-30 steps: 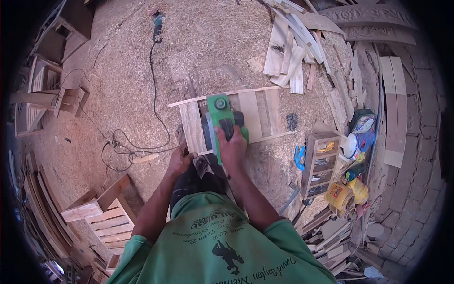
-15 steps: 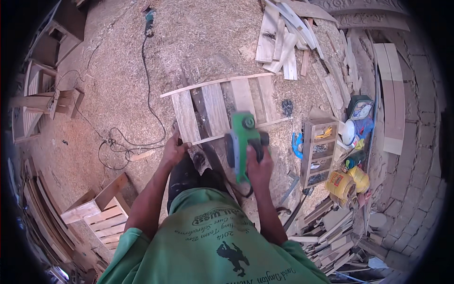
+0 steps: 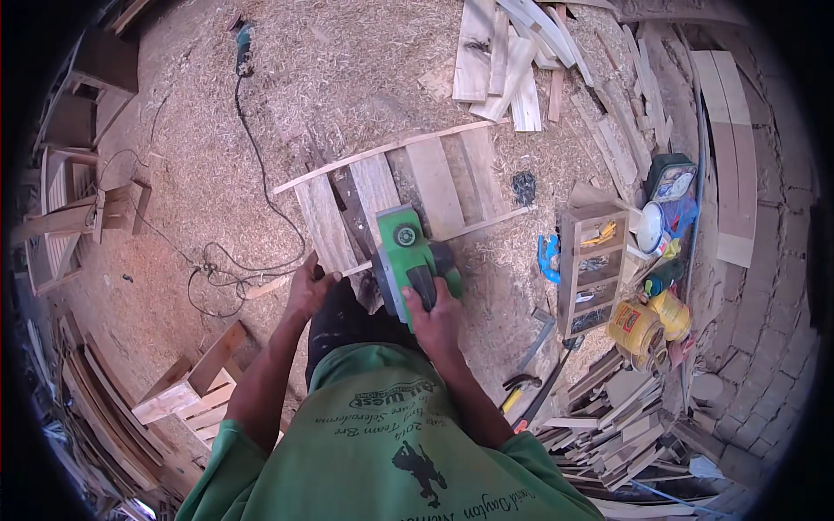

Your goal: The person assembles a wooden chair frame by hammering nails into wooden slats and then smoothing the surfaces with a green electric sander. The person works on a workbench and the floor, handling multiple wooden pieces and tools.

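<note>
A slatted wooden frame (image 3: 434, 187), two long thin rails with several flat boards across them, lies before me at a slant. My left hand (image 3: 310, 288) is closed on its near left corner, fingers round the end of the near rail. In my right hand (image 3: 436, 318) is the black handle of a green electric planer (image 3: 403, 247). The planer sits over the near rail and hides part of it and of the boards beyond. Whether its sole touches the wood is hidden.
Wood shavings cover the ground. A corded power tool (image 3: 242, 50) lies far left, its black cable trailing nearer. At right are a divided wooden box (image 3: 592, 273), blue clamp-like tool (image 3: 547, 259), yellow container (image 3: 634, 328) and hammer (image 3: 519, 386). Offcuts (image 3: 612, 425) are heaped near right.
The planer in my right hand has moved left along the near rail and a little toward me. My left hand keeps its hold at the corner. The view has shifted slightly.
</note>
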Demonstrator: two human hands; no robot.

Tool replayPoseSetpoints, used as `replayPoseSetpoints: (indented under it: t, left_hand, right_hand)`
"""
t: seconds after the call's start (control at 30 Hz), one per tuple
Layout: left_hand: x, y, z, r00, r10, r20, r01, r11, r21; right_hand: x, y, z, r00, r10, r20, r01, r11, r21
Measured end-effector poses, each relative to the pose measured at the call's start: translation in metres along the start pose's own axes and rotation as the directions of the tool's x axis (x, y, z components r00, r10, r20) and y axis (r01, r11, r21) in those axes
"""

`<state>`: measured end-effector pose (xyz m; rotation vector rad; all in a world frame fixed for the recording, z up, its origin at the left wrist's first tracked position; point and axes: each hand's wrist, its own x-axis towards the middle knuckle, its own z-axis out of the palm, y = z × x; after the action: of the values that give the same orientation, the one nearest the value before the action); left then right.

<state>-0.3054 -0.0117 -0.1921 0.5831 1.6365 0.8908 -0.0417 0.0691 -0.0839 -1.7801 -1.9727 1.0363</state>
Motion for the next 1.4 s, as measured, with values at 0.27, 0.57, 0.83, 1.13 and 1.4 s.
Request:
replayPoseSetpoints:
  t: [0.27,0.57,0.83,1.13,1.4]
  left_hand:
    - [-0.008,0.012,0.005,0.998,0.046,0.038,-0.039,0.986,-0.160]
    - [-0.001,-0.006,0.002,0.998,0.061,-0.029,-0.062,0.998,-0.019]
    - [-0.001,-0.001,0.004,0.999,0.045,-0.015,-0.045,0.998,-0.049]
    - [-0.006,0.010,0.004,1.000,0.020,-0.004,-0.020,1.000,0.002]
    - [0.006,-0.011,-0.002,0.999,-0.039,0.024,0.038,0.998,0.044]
  right_hand:
    - [0.038,-0.032,0.010,0.998,-0.047,-0.047,0.049,0.998,0.046]
    - [0.134,-0.115,0.025,0.999,-0.037,0.020,0.037,0.999,0.004]
    - [0.101,-0.054,-0.020,0.989,-0.064,-0.135,0.082,0.988,0.130]
    - [-0.045,0.030,-0.060,0.977,0.174,-0.123,-0.144,0.964,0.222]
    - [-0.030,0.019,0.008,0.997,-0.001,-0.072,0.005,0.998,0.057]
